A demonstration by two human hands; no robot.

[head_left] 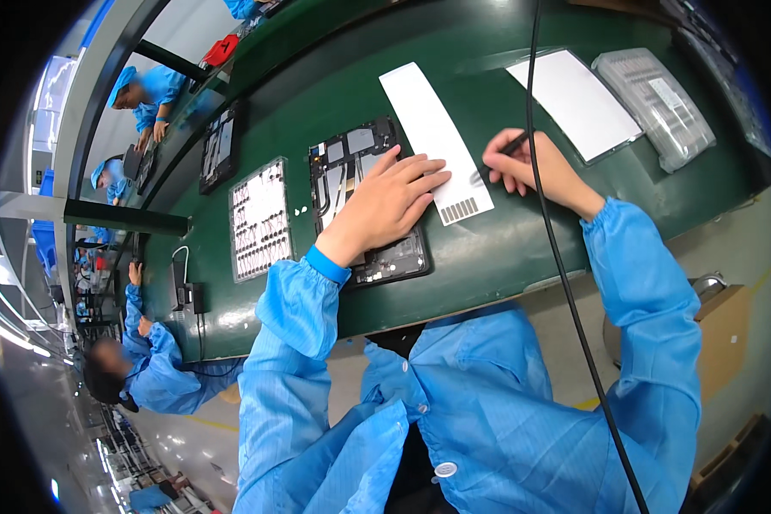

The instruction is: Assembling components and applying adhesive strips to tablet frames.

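My left hand [384, 206] lies flat with its fingers stretched out. Its palm is over an opened black electronic device [394, 259] with silvery inner parts and ribbon cables, and its fingertips rest on a long white label sheet [428, 128]. A row of small dark rectangular stickers [460, 211] sits at the sheet's near end. Just right of the sheet, my right hand [535, 174] is closed around a slim black pen-like tool [516, 142]; its tip cannot be made out. A blue band circles my left wrist.
A clear tray of small wired parts [261, 218] lies left of the device, near another black device [218, 147]. A white sheet [574, 104] and plastic-wrapped trays [655, 107] lie right. A black cable [565, 283] hangs across the view. Several co-workers sit leftward, one person [158, 368] nearby.
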